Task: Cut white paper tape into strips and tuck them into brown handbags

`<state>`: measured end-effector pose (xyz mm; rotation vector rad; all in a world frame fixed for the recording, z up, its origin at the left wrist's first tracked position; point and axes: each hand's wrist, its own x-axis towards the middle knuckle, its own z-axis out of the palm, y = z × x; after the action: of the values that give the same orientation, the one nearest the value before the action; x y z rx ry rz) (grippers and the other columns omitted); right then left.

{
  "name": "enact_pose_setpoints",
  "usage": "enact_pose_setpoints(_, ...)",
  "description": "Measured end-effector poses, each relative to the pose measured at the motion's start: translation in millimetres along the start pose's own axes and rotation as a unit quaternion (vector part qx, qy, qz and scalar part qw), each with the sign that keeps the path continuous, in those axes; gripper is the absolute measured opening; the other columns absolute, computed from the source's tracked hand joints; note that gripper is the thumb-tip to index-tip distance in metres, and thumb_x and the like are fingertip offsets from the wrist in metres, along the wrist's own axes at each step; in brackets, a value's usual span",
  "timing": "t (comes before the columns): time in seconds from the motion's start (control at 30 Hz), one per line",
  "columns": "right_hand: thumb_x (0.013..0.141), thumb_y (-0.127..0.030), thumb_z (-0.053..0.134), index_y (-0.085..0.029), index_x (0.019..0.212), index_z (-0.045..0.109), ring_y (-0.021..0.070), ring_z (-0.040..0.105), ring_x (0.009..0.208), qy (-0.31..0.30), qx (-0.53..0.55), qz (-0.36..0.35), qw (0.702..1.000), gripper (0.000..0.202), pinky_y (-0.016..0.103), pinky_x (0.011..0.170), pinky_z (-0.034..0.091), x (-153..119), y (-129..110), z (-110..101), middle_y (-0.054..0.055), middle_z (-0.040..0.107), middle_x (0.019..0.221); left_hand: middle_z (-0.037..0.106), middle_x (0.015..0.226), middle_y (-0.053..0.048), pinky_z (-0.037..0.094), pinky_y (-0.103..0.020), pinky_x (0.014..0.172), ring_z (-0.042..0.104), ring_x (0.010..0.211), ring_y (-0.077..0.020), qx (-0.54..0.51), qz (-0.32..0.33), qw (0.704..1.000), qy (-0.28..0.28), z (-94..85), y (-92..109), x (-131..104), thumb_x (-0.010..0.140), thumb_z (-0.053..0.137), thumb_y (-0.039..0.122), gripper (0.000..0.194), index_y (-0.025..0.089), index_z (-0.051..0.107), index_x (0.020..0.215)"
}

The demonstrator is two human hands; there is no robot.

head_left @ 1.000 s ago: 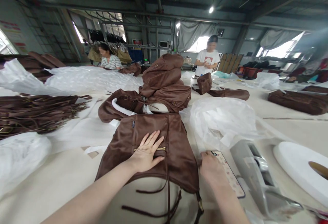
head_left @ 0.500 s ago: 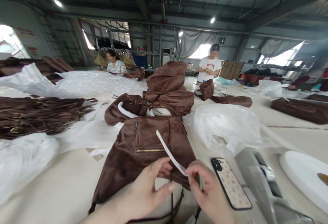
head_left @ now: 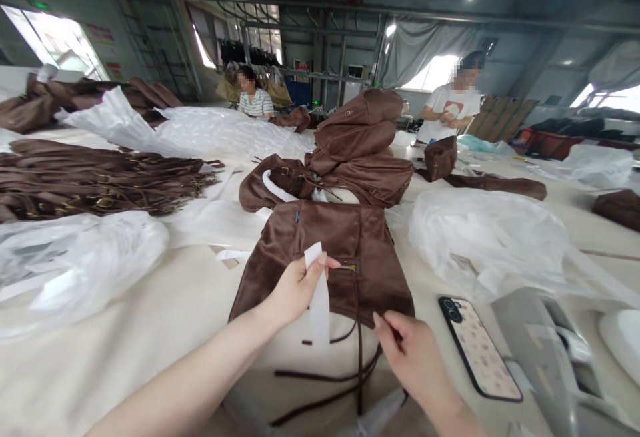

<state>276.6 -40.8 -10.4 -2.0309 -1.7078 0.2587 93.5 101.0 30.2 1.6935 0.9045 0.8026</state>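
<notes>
A brown leather bag [head_left: 325,227] lies flat before me, with a short brass zipper [head_left: 347,267] on its front. My left hand [head_left: 299,290] is over the bag's middle, thumb and fingers pinching a white paper strip [head_left: 320,317] near its top end. The strip hangs down past the bag's lower edge. At the bag's lower right edge, my right hand [head_left: 410,350] is closed with thumb and forefinger together; whatever is between them is hidden. Thin dark brown cords [head_left: 359,357] trail from the bag toward me.
More brown bags [head_left: 357,143] are stacked behind. Brown straps [head_left: 100,180] pile at left. Clear plastic bags [head_left: 485,240] lie on both sides. A phone [head_left: 483,350] and a grey tape dispenser [head_left: 545,350] are at right. Two people are across the table.
The strip has passed from my right hand to my left, which has moved up over the bag. My right hand has lowered to the bag's edge. The view has tilted down and shifted left.
</notes>
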Motion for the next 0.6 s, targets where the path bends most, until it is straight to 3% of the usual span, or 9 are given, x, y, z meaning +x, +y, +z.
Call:
enact_pose_setpoints(0.07, 0.094, -0.05, 0.043, -0.022, 0.06, 0.056, 0.0197, 0.06, 0.054, -0.022, -0.083, 0.057, 0.995, 0.046, 0.03, 0.053, 0.034, 2.8, -0.9, 4.1, 0.004, 0.063, 0.057, 0.046, 0.058, 0.003, 0.029, -0.022, 0.045, 0.037, 0.048, -0.0092, -0.012, -0.013, 0.999, -0.042, -4.4, 6.0, -2.5, 0.088, 0.044, 0.06, 0.053, 0.014, 0.069, 0.093)
enact_pose_setpoints(0.13, 0.089, -0.057, 0.049, -0.021, 0.069, 0.065, 0.0244, 0.066, 0.063, -0.056, -0.135, 0.066, 0.987, 0.043, 0.031, 0.055, 0.038, 4.2, -8.5, 11.8, 0.009, 0.07, 0.067, 0.041, 0.055, 0.005, 0.027, -0.022, 0.045, 0.034, 0.048, -0.009, -0.029, -0.029, 0.995, -0.093, -8.8, 12.4, -8.4, 0.087, 0.049, 0.059, 0.048, 0.015, 0.066, 0.094)
enact_pose_setpoints(0.23, 0.085, -0.051, 0.057, -0.017, 0.085, 0.069, 0.0282, 0.07, 0.072, -0.086, -0.164, 0.079, 0.98, 0.036, 0.032, 0.06, 0.043, 8.3, -21.6, 24.9, 0.015, 0.073, 0.077, 0.048, 0.061, 0.003, 0.035, -0.022, 0.052, 0.043, 0.057, -0.0117, -0.038, -0.04, 0.988, -0.142, -13.7, 14.8, -20.8, 0.086, 0.053, 0.055, 0.04, 0.016, 0.061, 0.092)
enact_pose_setpoints(0.4, 0.084, -0.028, 0.055, -0.021, 0.074, 0.07, 0.0234, 0.071, 0.077, -0.151, -0.078, 0.091, 0.981, 0.02, 0.028, 0.062, 0.043, 23.9, -21.4, 34.8, 0.009, 0.076, 0.08, 0.054, 0.075, 0.0, 0.042, -0.025, 0.065, 0.049, 0.071, -0.0145, 0.005, -0.029, 0.99, -0.137, -14.5, -16.0, -27.6, 0.085, 0.054, 0.049, 0.033, 0.017, 0.056, 0.079)
enact_pose_setpoints(0.5, 0.088, -0.035, 0.051, -0.021, 0.071, 0.069, 0.0229, 0.07, 0.075, -0.157, -0.061, 0.083, 0.982, 0.029, 0.029, 0.063, 0.043, 29.8, -18.1, 34.2, 0.009, 0.075, 0.078, 0.047, 0.066, 0.003, 0.036, -0.022, 0.057, 0.043, 0.063, -0.0112, 0.005, -0.029, 0.99, -0.136, -16.1, -33.6, -22.8, 0.083, 0.058, 0.047, 0.033, 0.017, 0.051, 0.071)
enact_pose_setpoints(0.6, 0.09, -0.05, 0.046, -0.02, 0.071, 0.069, 0.0284, 0.07, 0.077, -0.143, -0.134, 0.099, 0.976, 0.043, 0.034, 0.065, 0.044, 36.1, -17.8, 35.4, 0.014, 0.074, 0.078, 0.042, 0.061, 0.005, 0.03, -0.021, 0.052, 0.036, 0.058, -0.0085, -0.025, -0.034, 0.989, -0.145, -21.0, -37.1, -20.2, 0.076, 0.067, 0.051, 0.041, 0.017, 0.047, 0.064)
